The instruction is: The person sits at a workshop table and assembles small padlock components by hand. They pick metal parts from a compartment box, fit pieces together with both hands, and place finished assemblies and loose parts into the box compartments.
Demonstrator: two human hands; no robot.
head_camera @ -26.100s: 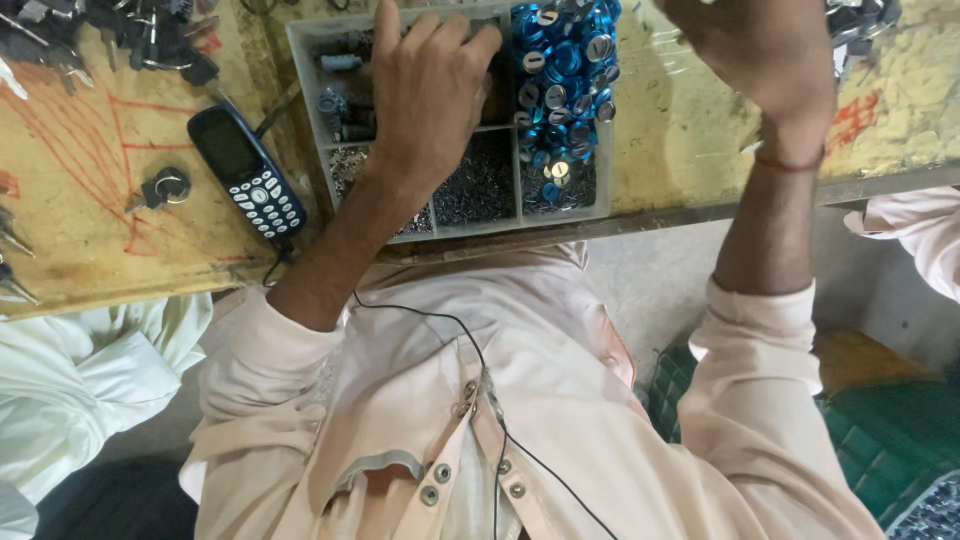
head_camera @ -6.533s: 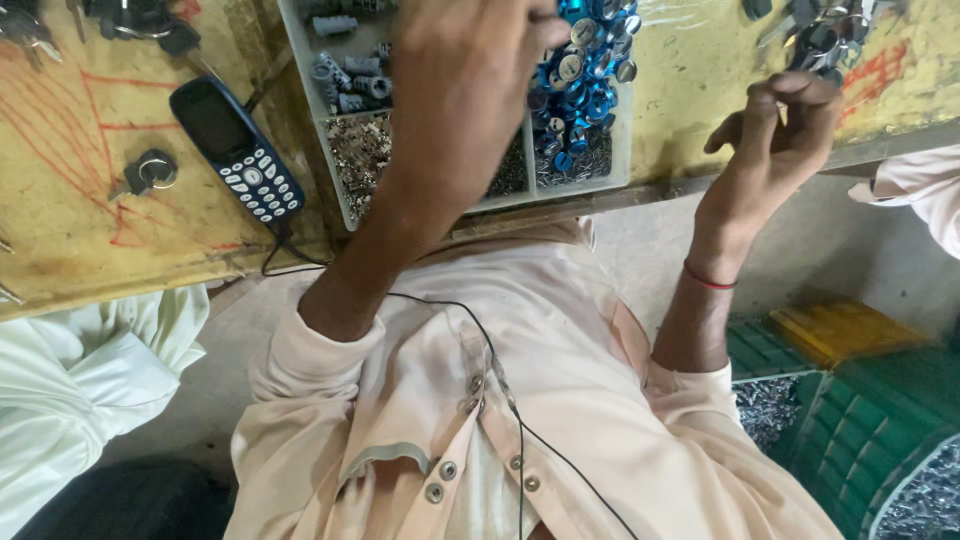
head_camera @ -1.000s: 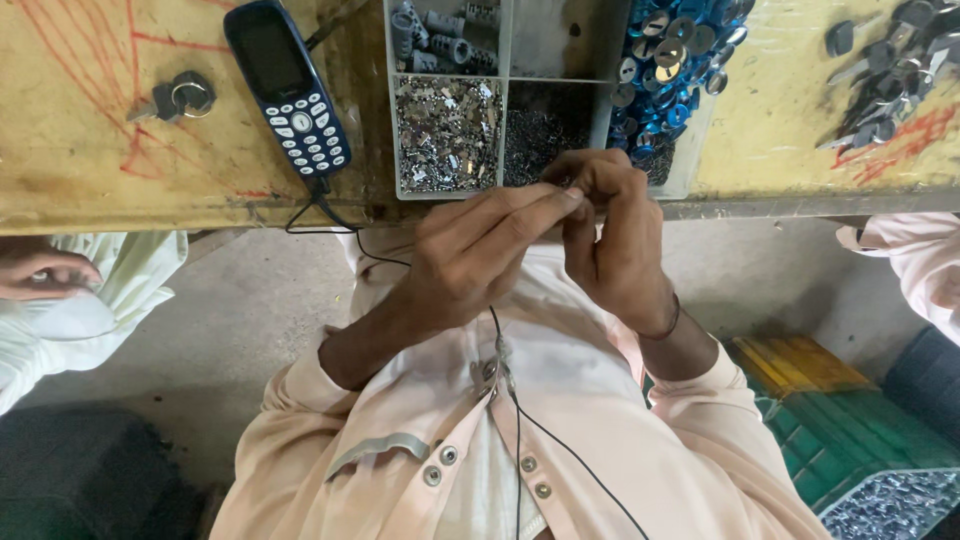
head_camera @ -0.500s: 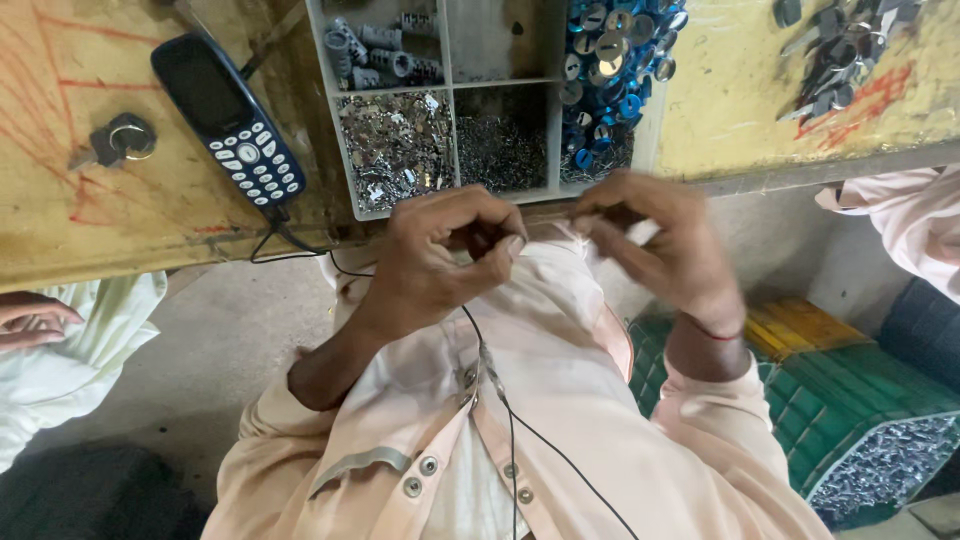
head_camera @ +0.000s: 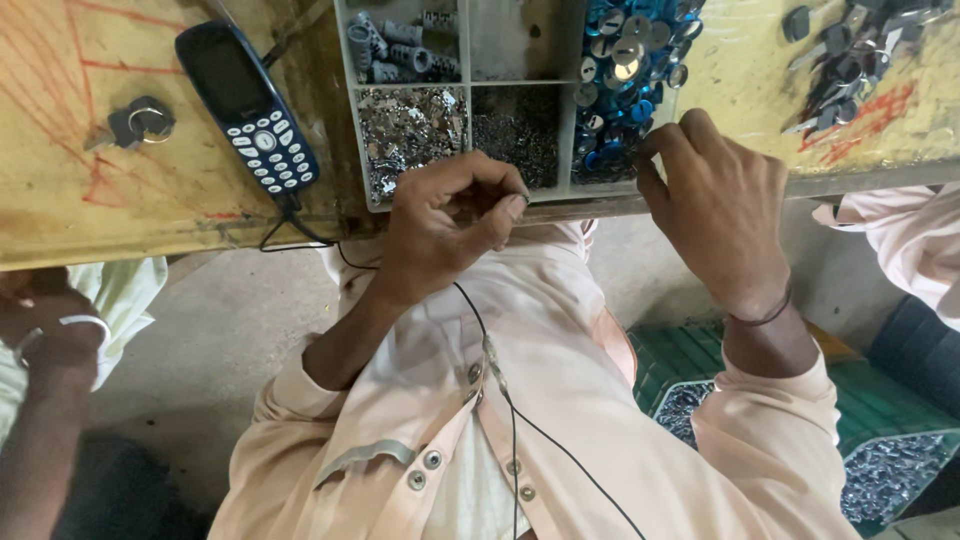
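My left hand is curled into a loose fist just below the table edge, and nothing shows between its fingers. My right hand reaches up to the near corner of a grey divided tray. Its bent fingertips touch the heap of blue round parts there, and the fingers hide whether they hold one. Other tray cells hold small silver bits, fine dark bits and grey cylinders. A thin black cable runs down my shirt.
A dark push-button phone and a key on a ring lie on the worn yellow table at left, with loose keys at top right. A green crate of metal parts sits below. Another person's hand is at left, and a sleeve at right.
My hands, joined in front of my chest half a second ago, have parted. The right one has gone up to the blue parts and the left stays curled near the table edge.
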